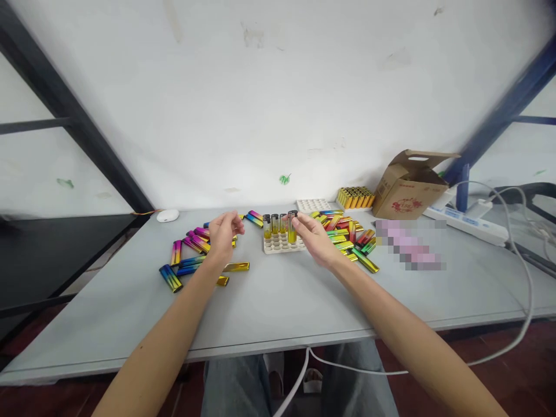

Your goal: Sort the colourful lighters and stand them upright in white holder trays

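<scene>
My right hand (317, 237) holds a clear yellow lighter (292, 231) upright between thumb and fingers, over a white tray with round holes (278, 248). Several similar lighters (274, 225) with dark tops stand in the tray's back and left part. My left hand (222, 234) hovers to the left of the tray with its fingers curled in; whether anything is in them is hidden. Beneath and around it lie shiny coloured lighter sleeves, among them a blue-and-yellow one (171, 278) and a gold one (237, 267).
More shiny sleeves in red, green and yellow (365, 260) lie to the right. Behind are another holed tray (313, 205), a tray packed with yellow lighters (356, 198), and an open cardboard box (408, 188). A power strip (467, 225), white cable (530, 278) and white case (167, 215) are at the sides.
</scene>
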Tool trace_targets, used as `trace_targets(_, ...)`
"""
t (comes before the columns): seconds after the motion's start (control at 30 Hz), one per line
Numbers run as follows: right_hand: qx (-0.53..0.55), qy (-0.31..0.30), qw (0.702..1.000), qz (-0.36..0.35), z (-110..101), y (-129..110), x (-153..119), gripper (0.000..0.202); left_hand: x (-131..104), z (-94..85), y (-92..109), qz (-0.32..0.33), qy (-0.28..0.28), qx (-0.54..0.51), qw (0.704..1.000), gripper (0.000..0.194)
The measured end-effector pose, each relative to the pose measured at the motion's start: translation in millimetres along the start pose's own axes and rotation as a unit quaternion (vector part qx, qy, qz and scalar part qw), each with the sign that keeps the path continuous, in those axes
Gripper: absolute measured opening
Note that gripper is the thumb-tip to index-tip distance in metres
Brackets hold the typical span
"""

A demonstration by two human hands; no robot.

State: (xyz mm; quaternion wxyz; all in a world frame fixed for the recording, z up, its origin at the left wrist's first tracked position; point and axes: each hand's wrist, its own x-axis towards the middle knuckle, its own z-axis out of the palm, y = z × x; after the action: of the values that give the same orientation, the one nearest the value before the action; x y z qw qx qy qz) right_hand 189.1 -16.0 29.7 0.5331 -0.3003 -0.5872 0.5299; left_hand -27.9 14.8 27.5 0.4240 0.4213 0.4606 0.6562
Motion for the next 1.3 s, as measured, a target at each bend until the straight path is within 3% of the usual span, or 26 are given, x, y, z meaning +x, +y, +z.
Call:
trace_targets(0.1,-0.102,0.017,0.994,-0.041,-1.4,6.3,2.5,0.025,1.4,-0.2,-1.5,0.007,0.007,0.023,1.000,0.023)
trace_targets(0.37,-0.220,0.062,0.971,-0.063,-1.5,30.3,13.8,0.024,7.0,-3.2,-13.8,0.061,0.028,0.158,0.985,0.022)
trace_targets(0.53,-0.292,0.051,0.954,-0.049,-2.2,36.9,14.6,0.028,6.1,-10.7,-20.4,0.167,-0.045,0.347,0.922,0.026)
trace_targets(0.63,-0.316,0.039,0.944,-0.091,-2.5,36.5,15.6,0.026,8.5,-15.5,-22.9,0.214,-0.052,0.414,0.883,0.032)
trace_targets(0.77,-0.327,0.043,0.935,-0.127,-3.6,35.9,18.2,0.025,13.0,-19.9,-24.1,0.215,-0.025,0.418,0.883,0.036)
trace_targets(0.87,-0.357,0.024,0.928,-0.105,-4.2,39.0,19.6,0.024,11.9,-20.1,-24.0,0.213,-0.020,0.424,0.880,0.037)
trace_targets(0.97,-0.397,0.025,0.913,-0.089,-2.5,42.1,20.4,0.031,7.1,-17.6,-24.7,0.232,-0.034,0.455,0.859,0.037)
trace_targets(1.13,-0.484,0.059,0.867,-0.104,2.5,43.7,21.4,0.032,2.5,-13.9,-27.4,0.250,-0.061,0.489,0.834,0.036)
trace_targets(1.3,-0.593,0.070,0.771,-0.220,5.5,42.9,18.5,0.028,1.8,-12.0,-26.2,0.257,-0.059,0.487,0.833,0.035)
